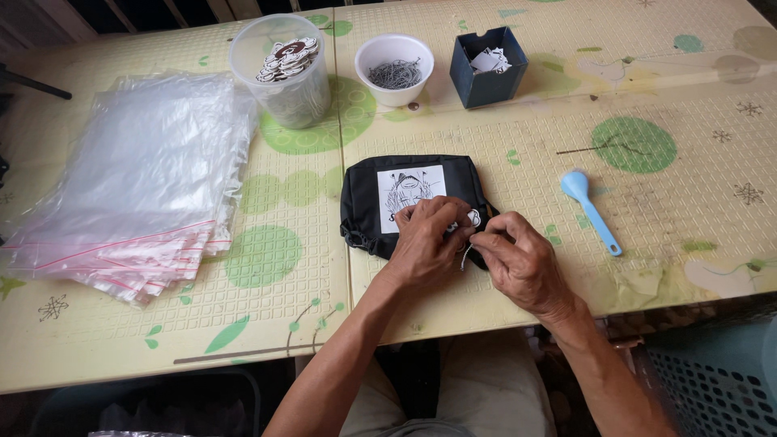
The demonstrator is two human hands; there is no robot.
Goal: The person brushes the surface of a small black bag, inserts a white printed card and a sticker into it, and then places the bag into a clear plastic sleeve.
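Table [566, 97]: pale yellow mat, green dots. Your left hand [426, 239] pinches a small tag [473, 217] on the black pouch [421, 174]; right hand [524, 260] pinches a wire [464, 257]. Plastic bags [137, 178] lie left.

Under my left hand [427, 243] and right hand [524, 263] the black pouch [364, 202] is matt cloth with a smooth white printed patch [411, 193]. The bags [137, 178] are glossy clear plastic, the spoon [589, 210] smooth blue plastic, the bowl [394, 69] holds thin metal pins, the table cover [502, 146] looks embossed, faintly shiny.
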